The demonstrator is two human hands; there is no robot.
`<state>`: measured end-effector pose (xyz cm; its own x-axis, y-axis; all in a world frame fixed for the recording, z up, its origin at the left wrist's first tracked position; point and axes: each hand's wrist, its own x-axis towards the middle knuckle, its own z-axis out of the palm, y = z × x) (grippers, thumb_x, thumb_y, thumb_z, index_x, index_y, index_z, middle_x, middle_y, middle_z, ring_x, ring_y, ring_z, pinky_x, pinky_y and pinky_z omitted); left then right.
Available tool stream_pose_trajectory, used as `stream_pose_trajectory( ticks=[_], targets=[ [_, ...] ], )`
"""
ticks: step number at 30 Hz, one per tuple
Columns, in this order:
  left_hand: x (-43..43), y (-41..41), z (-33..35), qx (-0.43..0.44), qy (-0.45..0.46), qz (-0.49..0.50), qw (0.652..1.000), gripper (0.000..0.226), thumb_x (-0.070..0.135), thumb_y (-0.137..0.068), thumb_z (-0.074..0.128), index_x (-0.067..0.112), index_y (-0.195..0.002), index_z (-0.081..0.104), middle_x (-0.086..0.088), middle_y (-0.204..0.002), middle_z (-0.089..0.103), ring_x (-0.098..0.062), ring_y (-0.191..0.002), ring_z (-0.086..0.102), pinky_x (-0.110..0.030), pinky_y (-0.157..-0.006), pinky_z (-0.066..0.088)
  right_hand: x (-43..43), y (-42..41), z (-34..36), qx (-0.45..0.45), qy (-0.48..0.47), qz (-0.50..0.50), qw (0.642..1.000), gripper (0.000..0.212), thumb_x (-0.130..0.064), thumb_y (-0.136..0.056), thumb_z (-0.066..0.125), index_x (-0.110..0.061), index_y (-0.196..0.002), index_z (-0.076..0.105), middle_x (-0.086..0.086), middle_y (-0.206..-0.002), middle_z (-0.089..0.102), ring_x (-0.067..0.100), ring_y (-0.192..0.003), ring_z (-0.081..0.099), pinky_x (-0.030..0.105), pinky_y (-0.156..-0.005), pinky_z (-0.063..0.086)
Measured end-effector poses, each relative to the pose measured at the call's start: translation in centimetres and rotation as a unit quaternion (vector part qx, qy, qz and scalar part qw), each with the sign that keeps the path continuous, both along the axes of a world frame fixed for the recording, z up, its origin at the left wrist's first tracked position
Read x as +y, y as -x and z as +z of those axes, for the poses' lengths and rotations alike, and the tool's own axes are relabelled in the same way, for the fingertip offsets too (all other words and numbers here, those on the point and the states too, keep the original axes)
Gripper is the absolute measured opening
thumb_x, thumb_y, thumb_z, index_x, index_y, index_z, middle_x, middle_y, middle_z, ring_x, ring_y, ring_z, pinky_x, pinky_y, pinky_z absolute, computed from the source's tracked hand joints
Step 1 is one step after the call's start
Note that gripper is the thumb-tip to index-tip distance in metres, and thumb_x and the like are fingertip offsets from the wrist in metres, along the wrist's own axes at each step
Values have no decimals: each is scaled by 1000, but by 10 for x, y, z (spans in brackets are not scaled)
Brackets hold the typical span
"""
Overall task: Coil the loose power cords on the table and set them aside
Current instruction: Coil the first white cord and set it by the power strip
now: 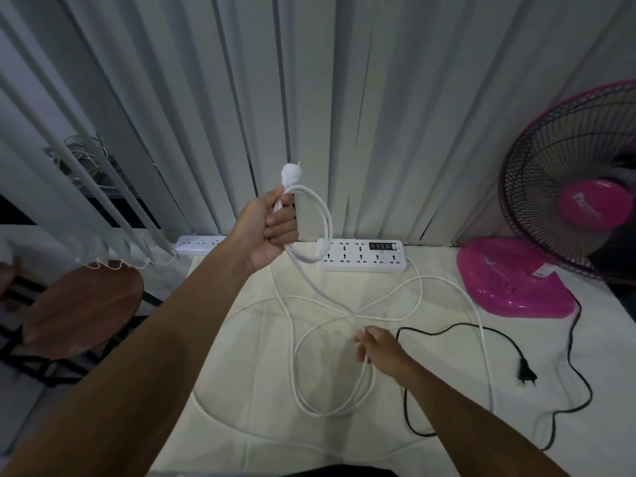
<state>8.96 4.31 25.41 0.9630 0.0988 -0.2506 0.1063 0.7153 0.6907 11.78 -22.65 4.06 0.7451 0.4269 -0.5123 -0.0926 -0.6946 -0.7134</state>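
Note:
My left hand (pixel 272 228) is raised above the table and grips the white power cord (pixel 327 222) near its plug (pixel 290 173), with one loop hanging from the fist. The cord runs down to my right hand (pixel 375 346), which pinches it low over the table. The remaining white cord lies in loose loops (pixel 299 383) on the pale table (pixel 261 407) and leads to a white power strip (pixel 361 254) at the back. A black cord (pixel 457 327) with a two-pin plug (pixel 526 373) lies at the right.
A pink fan (pixel 564 215) stands at the back right on a pink base (pixel 509 284). A second white power strip (pixel 199 243) lies at the back left. Vertical blinds (pixel 344 98) hang behind. A round brown stool (pixel 82 304) stands left of the table.

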Motion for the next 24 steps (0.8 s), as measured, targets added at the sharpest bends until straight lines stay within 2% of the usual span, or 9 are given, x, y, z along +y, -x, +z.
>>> stream_pose_trajectory(
  ticks=[2, 5, 8, 10, 13, 17, 19, 21, 24],
  targets=[
    [-1, 2, -1, 12, -25, -29, 999, 38, 34, -103, 41, 16, -73, 53, 8, -39, 28, -5, -29, 21, -20, -33, 15, 4, -5, 6, 37, -57, -98, 993, 29, -28, -100, 56, -9, -82, 68, 11, -64, 70, 20, -53, 60, 35, -60, 53],
    [-7, 4, -5, 41, -122, -42, 991, 33, 41, -100, 49, 13, -82, 56, 7, -41, 25, -7, -31, 18, -21, -34, 14, 11, -18, 22, 63, -114, -259, 957, 34, -29, -93, 71, -2, -72, 66, 9, -58, 64, 17, -35, 48, 25, -42, 43],
    [-16, 6, -14, 75, -248, -50, 965, 35, 41, -100, 52, 9, -93, 63, 3, -44, 28, -10, -35, 21, -22, -37, 20, 25, -39, 48, 71, -191, -371, 906, 33, -23, -88, 78, -3, -69, 61, 9, -61, 62, 14, -35, 39, 20, -34, 32],
    [-23, 8, -21, 106, -319, -57, 940, 39, 40, -101, 48, 6, -95, 67, -3, -48, 42, -16, -38, 37, -24, -42, 34, 37, -50, 73, 62, -250, -391, 884, 28, -21, -89, 77, -4, -73, 62, 9, -65, 60, 13, -38, 38, 19, -34, 31],
    [-36, 12, -30, 139, -302, -65, 941, 43, 35, -104, 44, -4, -103, 64, -21, -71, 72, -33, -62, 71, -35, -58, 59, 55, -55, 113, -1, -293, -328, 898, 20, -22, -95, 69, -5, -85, 69, 5, -68, 56, 10, -42, 40, 22, -41, 37],
    [-51, 9, -48, 147, -221, -19, 964, 43, 27, -106, 42, -11, -117, 60, -28, -105, 73, -40, -96, 72, -45, -84, 61, 75, -34, 150, -99, -267, -86, 955, 26, -12, -103, 50, -15, -118, 70, -18, -61, 62, -2, -51, 54, 16, -55, 43],
    [-52, 7, -53, 135, -160, 11, 978, 44, 25, -107, 39, -11, -124, 57, -29, -116, 68, -40, -104, 69, -46, -91, 57, 83, -18, 154, -166, -249, 7, 954, 30, -8, -101, 52, -18, -122, 71, -16, -80, 68, -5, -71, 64, 14, -66, 48],
    [-50, 6, -54, 126, -113, 24, 985, 46, 28, -108, 36, -11, -124, 56, -25, -113, 69, -35, -99, 68, -41, -85, 59, 86, -5, 151, -211, -236, 18, 948, 27, -13, -95, 62, -24, -118, 74, 3, -95, 67, 18, -84, 69, 29, -75, 56],
    [-47, 6, -53, 122, -60, 47, 990, 35, 32, -107, 36, 1, -112, 53, -15, -88, 75, -30, -84, 73, -45, -87, 57, 82, 6, 135, -197, -279, -47, 939, 10, -26, -89, 73, -23, -98, 78, 3, -83, 72, 24, -66, 71, 31, -57, 57]
  ],
)
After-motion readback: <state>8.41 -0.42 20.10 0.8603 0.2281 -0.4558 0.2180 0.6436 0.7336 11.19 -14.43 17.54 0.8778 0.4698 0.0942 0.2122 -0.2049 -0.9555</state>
